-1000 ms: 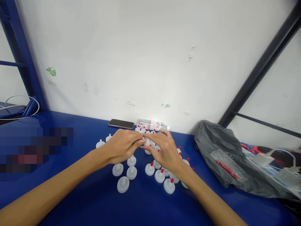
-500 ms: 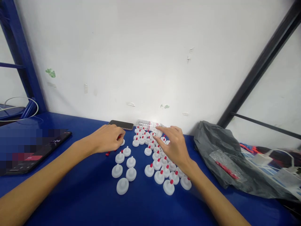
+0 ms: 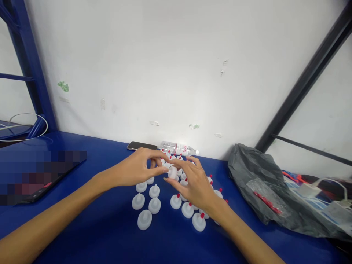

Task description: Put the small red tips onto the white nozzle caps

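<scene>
Bottle (image 3: 180, 149), phone (image 3: 141, 146) beyond; right hand (image 3: 195, 183) holding white piece (image 3: 172, 172); left hand (image 3: 134, 168): hold unclear.

– where can a hand pass?
– over the table (image 3: 165, 244) front, between the forearms (image 3: 66, 207), then up the blue lane between plain discs (image 3: 144, 220) and capped discs (image 3: 198, 223).
– how far?
– to the left hand (image 3: 140, 167) and right hand (image 3: 194, 181); they block it.
– right side?
– the bag (image 3: 243, 170) bars it; bottle (image 3: 180, 148) and phone (image 3: 140, 146) obstruct the back.

Carries white discs (image 3: 144, 220) midway on a blue tabletop (image 3: 110, 236), phone (image 3: 141, 146) and bottle (image 3: 178, 149) along its back edge, bag (image 3: 246, 168) toward its right edge.
</scene>
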Demonstrator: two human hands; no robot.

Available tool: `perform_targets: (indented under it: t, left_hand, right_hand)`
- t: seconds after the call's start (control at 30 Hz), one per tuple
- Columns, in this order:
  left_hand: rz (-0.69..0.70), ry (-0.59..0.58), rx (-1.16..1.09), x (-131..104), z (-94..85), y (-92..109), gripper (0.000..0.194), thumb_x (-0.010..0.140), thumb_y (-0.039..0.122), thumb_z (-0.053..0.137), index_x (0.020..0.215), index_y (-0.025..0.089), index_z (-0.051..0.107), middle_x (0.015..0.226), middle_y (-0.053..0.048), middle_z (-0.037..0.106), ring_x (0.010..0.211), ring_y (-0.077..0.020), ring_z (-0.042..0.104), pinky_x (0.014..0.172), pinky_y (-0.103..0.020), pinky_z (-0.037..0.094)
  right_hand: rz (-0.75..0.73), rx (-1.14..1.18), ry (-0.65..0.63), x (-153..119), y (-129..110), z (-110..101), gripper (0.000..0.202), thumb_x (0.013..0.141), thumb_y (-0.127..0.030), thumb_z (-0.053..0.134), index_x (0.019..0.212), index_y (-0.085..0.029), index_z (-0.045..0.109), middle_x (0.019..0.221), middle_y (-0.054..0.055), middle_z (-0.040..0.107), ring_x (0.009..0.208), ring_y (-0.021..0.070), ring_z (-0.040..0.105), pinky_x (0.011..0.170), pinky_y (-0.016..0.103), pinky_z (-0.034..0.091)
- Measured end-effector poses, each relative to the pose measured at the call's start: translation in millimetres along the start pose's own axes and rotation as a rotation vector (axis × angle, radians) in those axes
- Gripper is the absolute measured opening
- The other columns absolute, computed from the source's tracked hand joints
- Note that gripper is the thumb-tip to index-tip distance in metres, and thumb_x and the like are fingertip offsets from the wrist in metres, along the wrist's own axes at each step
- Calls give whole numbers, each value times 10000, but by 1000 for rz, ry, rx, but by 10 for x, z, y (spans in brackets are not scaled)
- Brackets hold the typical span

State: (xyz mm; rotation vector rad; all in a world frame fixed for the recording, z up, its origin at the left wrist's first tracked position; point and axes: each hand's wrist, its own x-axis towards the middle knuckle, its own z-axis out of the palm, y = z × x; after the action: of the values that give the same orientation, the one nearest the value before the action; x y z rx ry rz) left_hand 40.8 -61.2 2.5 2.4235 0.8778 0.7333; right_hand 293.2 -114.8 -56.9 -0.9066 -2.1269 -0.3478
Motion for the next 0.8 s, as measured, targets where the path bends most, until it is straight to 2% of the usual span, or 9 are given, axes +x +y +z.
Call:
perform_targets:
  t: [0.07, 0.17, 0.27, 0.37, 0.5, 0.6, 0.67, 0.73, 0.8]
  left_hand:
    - [16, 18, -54, 0, 39, 14, 352, 1028, 528, 690, 1086, 243, 887, 844, -13, 835, 708, -172, 677, 640, -285, 480]
    - [19, 39, -105, 7, 38, 1, 356, 1047, 491, 681, 917, 231, 886, 770, -14, 809, 634, -147, 608, 607, -278, 450]
    - [21, 12, -135, 9, 4, -6, 319, 995, 520, 769, 950, 237, 911, 781, -9, 829, 575, -125, 555, 564, -265, 434]
    - [20, 2, -127, 0, 10, -5, 287, 941, 511, 828, 971, 243, 927, 725, 4, 808, 540, -119, 521, 548, -263, 431]
    - [12, 59, -49, 5, 3, -22, 302, 1008, 498, 744, 964, 260, 924, 742, -1, 818, 606, -152, 618, 629, -280, 505]
    - [1, 122, 80, 22, -135, -42, 303, 1013, 474, 705, 1026, 255, 915, 903, -47, 892, 768, -215, 746, 744, -321, 571]
    - [-14, 156, 185, -14, -291, -44, 306, 996, 471, 687, 1034, 264, 908, 1013, -75, 920, 894, -268, 798, 821, -356, 588]
    - [-43, 171, 275, -146, -461, -58, 323, 993, 514, 664, 1010, 301, 906, 1048, -74, 930, 967, -315, 824, 862, -392, 591]
    - [-89, 190, 346, -394, -603, -134, 355, 959, 584, 656, 950, 327, 900, 991, -82, 927, 905, -360, 831, 791, -428, 573]
  right_hand:
    - [-22, 4, 11, 4, -26, 10, 379, 1147, -386, 800, 1474, -277, 641, 1200, 65, 900, 995, 268, 865, 1245, 577, 490]
    - [-18, 10, 30, 16, -51, 11, 336, 1161, -400, 783, 1446, -284, 648, 1185, 50, 904, 914, 244, 860, 1221, 553, 500]
    - [-4, -5, 53, 18, -56, 17, 270, 1179, -408, 754, 1403, -284, 668, 1090, 25, 901, 810, 223, 837, 1181, 532, 516]
    - [-8, -5, 60, 6, -52, 29, 272, 1190, -460, 726, 1390, -283, 671, 1057, 26, 896, 827, 235, 844, 1160, 524, 524]
    - [45, 14, 24, 7, -43, 5, 281, 1203, -458, 691, 1419, -280, 672, 1166, 62, 904, 932, 265, 866, 1220, 563, 503]
    - [137, -3, -21, 24, -11, -43, 194, 1211, -321, 626, 1382, -280, 706, 1216, 69, 902, 1029, 280, 874, 1291, 618, 457]
    - [187, -51, -57, 31, 30, -63, 155, 1192, -262, 620, 1264, -279, 756, 1136, 56, 906, 1010, 278, 871, 1295, 637, 459]
    - [230, -103, -102, 27, 80, -62, 150, 1174, -240, 632, 1159, -269, 779, 1073, 51, 902, 1000, 279, 865, 1271, 637, 485]
    - [262, -132, -137, 12, 127, -42, 158, 1161, -218, 635, 1117, -257, 781, 1088, 57, 901, 1033, 287, 860, 1244, 634, 505]
